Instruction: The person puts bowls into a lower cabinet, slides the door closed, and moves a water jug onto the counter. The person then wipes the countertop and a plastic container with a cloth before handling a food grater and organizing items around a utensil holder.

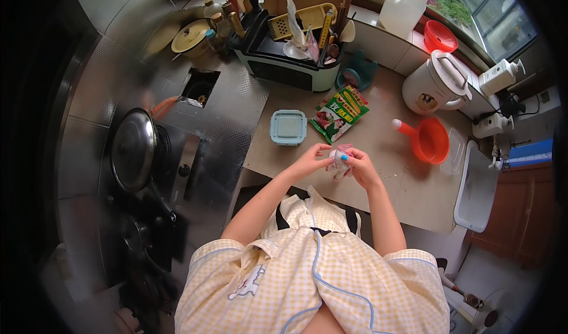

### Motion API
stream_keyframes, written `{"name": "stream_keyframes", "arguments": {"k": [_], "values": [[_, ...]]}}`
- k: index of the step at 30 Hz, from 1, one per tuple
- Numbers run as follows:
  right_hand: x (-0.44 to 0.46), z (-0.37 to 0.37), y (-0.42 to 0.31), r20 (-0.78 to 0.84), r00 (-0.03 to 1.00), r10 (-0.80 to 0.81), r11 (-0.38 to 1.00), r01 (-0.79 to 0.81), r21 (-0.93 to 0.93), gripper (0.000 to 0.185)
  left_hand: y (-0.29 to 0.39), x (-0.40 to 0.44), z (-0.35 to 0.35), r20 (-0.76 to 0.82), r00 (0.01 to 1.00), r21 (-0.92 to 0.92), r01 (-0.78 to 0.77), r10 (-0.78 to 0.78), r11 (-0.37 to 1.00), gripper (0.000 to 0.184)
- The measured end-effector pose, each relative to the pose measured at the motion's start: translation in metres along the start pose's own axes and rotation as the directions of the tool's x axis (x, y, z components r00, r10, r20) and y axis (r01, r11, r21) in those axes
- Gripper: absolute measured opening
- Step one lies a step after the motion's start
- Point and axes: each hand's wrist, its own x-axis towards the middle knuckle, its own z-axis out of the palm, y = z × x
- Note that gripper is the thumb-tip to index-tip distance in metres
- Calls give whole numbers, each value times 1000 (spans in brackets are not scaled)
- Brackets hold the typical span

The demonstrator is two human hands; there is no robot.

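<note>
In the head view, a small white-and-pink bundle (339, 162) is between my hands above the counter's front edge. It looks like something pale in crumpled clear plastic; I cannot make out its contents. My right hand (362, 166) pinches it from the right, a blue thumbnail showing. On the other side, my left hand (309, 161) has its fingers curled and their tips against the bundle. Just beyond lies a green-and-yellow printed food packet (338, 116). A light-blue lidded container (289, 127) sits beyond my left hand.
Left of the counter (378, 199) is a stove with a lidded pan (134, 149). A utensil-filled rack (290, 68) stands at the back. To the right are a red ladle (430, 140), a white lidded jug (435, 84) and a white basin (475, 186).
</note>
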Motion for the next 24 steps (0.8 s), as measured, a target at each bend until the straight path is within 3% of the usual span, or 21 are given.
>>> {"name": "stream_keyframes", "arguments": {"k": [1, 2, 3, 5, 6, 7, 8, 9, 11, 13, 14, 15, 16, 17, 18, 19, 20, 21, 23, 24], "values": [[4, 3, 1, 44, 999, -16, 1000, 15, 25, 18, -5, -1, -2, -24, 999, 22, 33, -33, 999, 42], [9, 5, 4, 48, 999, -9, 1000, 7, 23, 18, -11, -1, -6, 49, 995, -252, 97, -87, 963, 41], [15, 8, 6, 75, 996, -45, 995, 38, 91, 18, -7, -4, -13, 45, 995, -257, 99, -90, 961, 41], [23, 14, 9, 96, 993, -74, 986, 58, 158, 18, -1, -10, -31, 118, 958, -301, 284, -260, 910, 35], [25, 22, 4, 81, 997, -20, 990, 9, 140, 19, -2, -14, -33, -16, 995, -351, 83, -95, 933, 25], [28, 27, 2, 65, 997, 32, 992, -40, 121, 20, -1, -15, -37, -16, 995, -358, 86, -98, 930, 25], [37, 21, 13, 46, 993, 107, 994, -107, 0, 24, -1, -16, -42, -78, 997, -470, -21, -18, 883, 22], [38, 24, 14, 44, 993, 112, 994, -112, -2, 24, -1, -16, -48, -149, 987, -566, -131, 55, 814, 18], [38, 31, 14, 64, 972, 226, 953, -206, -224, 28, -4, -16, -58, -125, 989, -587, -138, 79, 798, 23], [42, 31, 20, 63, 959, 275, 936, -252, -246, 28, 12, -23, -61, -49, 999, -500, -29, 5, 866, 28], [47, 32, 32, 3, 997, -72, 963, 70, -262, 27, 10, -23, -64, -47, 999, -505, -26, 2, 863, 28], [50, 36, 38, -46, 910, -411, 876, 381, -297, 27, 8, -21, -67, -78, 997, -395, -6, -27, 918, 30], [51, 38, 42, -59, 902, -428, 887, 406, -222, 28, 4, -20, -69, -112, 992, -281, 19, -52, 959, 32], [54, 40, 46, -61, 904, -424, 888, 401, -223, 28, -6, -17, -72, -111, 992, -285, 21, -55, 958, 32], [56, 47, 47, -117, 915, -386, 920, 392, 30, 27, -13, -14, -74, -67, 993, 6, -101, 101, 995, 28], [56, 52, 48, -162, 928, -335, 886, 368, 283, 27, -21, -12, -74, 21, 972, 287, -231, 235, 929, 26], [56, 56, 47, -134, 939, -315, 881, 342, 326, 33, -29, -11, -73, 22, 972, 282, -229, 232, 932, 26], [56, 59, 50, -137, 941, -310, 883, 339, 324, 33, -24, -13, -72, 59, 968, 242, -252, 245, 937, 27], [58, 67, 58, 17, 974, -225, 957, 217, 191, 46, -11, -16, -76, 92, 962, 200, -272, 258, 941, 29], [59, 70, 62, -36, 985, -167, 986, 166, -33, 52, -4, -16, -82, 146, 987, 107, 49, -64, 993, 30]]}}
